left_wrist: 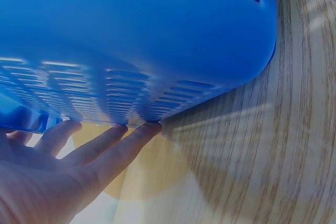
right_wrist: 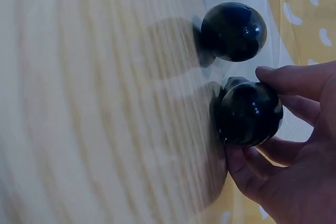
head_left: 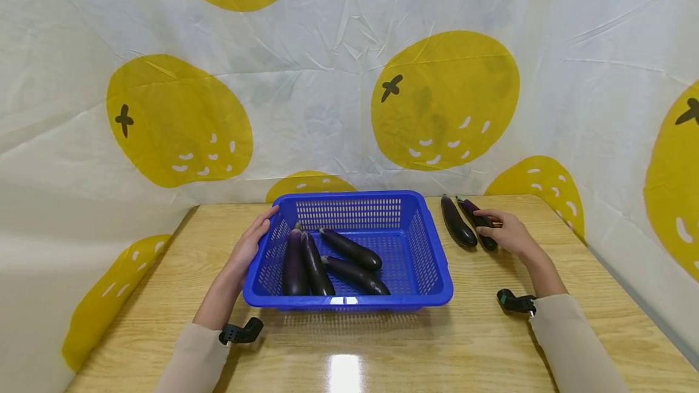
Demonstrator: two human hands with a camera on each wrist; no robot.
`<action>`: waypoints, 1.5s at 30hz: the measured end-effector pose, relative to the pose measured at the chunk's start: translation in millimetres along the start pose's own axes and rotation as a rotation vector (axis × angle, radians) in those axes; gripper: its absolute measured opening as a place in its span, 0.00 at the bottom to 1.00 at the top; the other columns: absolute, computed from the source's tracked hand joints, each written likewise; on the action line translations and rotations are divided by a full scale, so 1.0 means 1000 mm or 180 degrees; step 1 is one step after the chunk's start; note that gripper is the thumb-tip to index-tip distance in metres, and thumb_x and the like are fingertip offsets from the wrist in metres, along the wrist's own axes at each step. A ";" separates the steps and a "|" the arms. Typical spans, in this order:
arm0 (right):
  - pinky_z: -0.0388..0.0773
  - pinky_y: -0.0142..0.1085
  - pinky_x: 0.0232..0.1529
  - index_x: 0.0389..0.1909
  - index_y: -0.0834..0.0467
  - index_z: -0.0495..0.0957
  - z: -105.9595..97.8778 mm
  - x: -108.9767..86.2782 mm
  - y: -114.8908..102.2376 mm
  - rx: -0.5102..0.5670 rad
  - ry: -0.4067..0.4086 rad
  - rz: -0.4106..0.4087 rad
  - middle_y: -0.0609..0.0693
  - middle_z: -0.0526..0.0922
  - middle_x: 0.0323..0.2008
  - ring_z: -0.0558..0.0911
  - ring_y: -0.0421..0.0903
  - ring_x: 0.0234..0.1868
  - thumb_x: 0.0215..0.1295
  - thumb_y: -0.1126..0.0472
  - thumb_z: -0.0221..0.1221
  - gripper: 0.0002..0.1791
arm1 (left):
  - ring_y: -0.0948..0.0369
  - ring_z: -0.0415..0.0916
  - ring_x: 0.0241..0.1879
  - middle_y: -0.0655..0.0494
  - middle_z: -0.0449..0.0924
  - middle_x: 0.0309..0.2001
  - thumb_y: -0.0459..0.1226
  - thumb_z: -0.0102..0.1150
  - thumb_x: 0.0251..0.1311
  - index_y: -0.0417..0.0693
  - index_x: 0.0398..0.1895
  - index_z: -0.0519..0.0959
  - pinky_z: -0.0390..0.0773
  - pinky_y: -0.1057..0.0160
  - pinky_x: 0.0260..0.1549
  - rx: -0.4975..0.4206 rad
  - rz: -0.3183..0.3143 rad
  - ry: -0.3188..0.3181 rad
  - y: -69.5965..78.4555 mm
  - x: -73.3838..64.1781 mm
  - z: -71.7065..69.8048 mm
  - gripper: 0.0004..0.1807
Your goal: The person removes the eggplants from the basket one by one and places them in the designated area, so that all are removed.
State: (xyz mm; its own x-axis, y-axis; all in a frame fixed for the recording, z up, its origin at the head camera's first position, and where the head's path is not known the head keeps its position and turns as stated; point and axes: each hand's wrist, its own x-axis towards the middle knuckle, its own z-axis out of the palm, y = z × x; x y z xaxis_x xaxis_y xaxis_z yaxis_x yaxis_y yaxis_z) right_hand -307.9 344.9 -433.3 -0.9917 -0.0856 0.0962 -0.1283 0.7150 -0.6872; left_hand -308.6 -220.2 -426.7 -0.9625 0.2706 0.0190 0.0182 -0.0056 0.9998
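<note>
A blue plastic basket stands on the table with several dark purple eggplants lying in it. My left hand is at the basket's left side. In the left wrist view its fingers reach out nearly straight, fingertips against the slotted outer wall. Right of the basket, two more eggplants lie side by side on the table. My right hand grips the right-hand eggplant, thumb on one side and fingers curled round the other. The other loose eggplant lies just left of it, untouched.
The light wood table runs up to a hanging white sheet printed with yellow fruit, behind and at both sides. Each wrist wears a black camera mount. The loose eggplants' stem ends point toward the back edge.
</note>
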 end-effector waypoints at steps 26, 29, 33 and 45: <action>0.66 0.62 0.61 0.66 0.67 0.64 -0.004 0.003 0.006 0.0191 -0.0094 0.0003 0.74 0.65 0.63 0.65 0.72 0.63 0.67 0.56 0.58 0.31 | 0.45 0.51 0.73 0.53 0.47 0.77 0.51 0.30 0.76 0.65 0.75 0.53 0.57 0.38 0.67 -0.0008 -0.0049 0.0025 0.001 -0.001 0.001 0.26; 0.66 0.62 0.61 0.66 0.66 0.64 -0.004 0.003 0.006 0.0191 -0.0093 -0.0002 0.74 0.66 0.63 0.66 0.72 0.64 0.68 0.56 0.58 0.31 | 0.46 0.51 0.73 0.54 0.47 0.77 0.51 0.30 0.76 0.65 0.75 0.53 0.57 0.39 0.67 -0.0010 -0.0043 0.0035 0.001 -0.001 0.001 0.26; 0.66 0.62 0.61 0.67 0.66 0.63 -0.005 0.003 0.006 0.0211 -0.0099 0.0015 0.74 0.65 0.63 0.65 0.72 0.64 0.69 0.56 0.57 0.30 | 0.46 0.51 0.73 0.54 0.47 0.77 0.51 0.31 0.76 0.65 0.75 0.53 0.56 0.40 0.67 -0.0025 -0.0024 0.0024 0.000 0.000 0.001 0.26; 0.67 0.62 0.60 0.67 0.66 0.63 -0.008 0.000 0.002 0.0190 -0.0102 0.0003 0.73 0.64 0.64 0.65 0.72 0.64 0.70 0.55 0.55 0.30 | 0.44 0.51 0.73 0.52 0.47 0.77 0.51 0.30 0.76 0.65 0.75 0.52 0.56 0.37 0.67 -0.0011 -0.0024 -0.0010 0.001 -0.001 0.000 0.26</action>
State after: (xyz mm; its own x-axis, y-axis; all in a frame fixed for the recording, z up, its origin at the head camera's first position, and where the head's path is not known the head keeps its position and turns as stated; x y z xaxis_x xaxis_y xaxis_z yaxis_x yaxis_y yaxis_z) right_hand -308.1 351.7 -429.0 -0.9915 -0.1076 0.0731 -0.1268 0.6725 -0.7291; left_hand -307.8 -220.1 -425.9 -0.9618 0.2735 0.0114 0.0099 -0.0068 0.9999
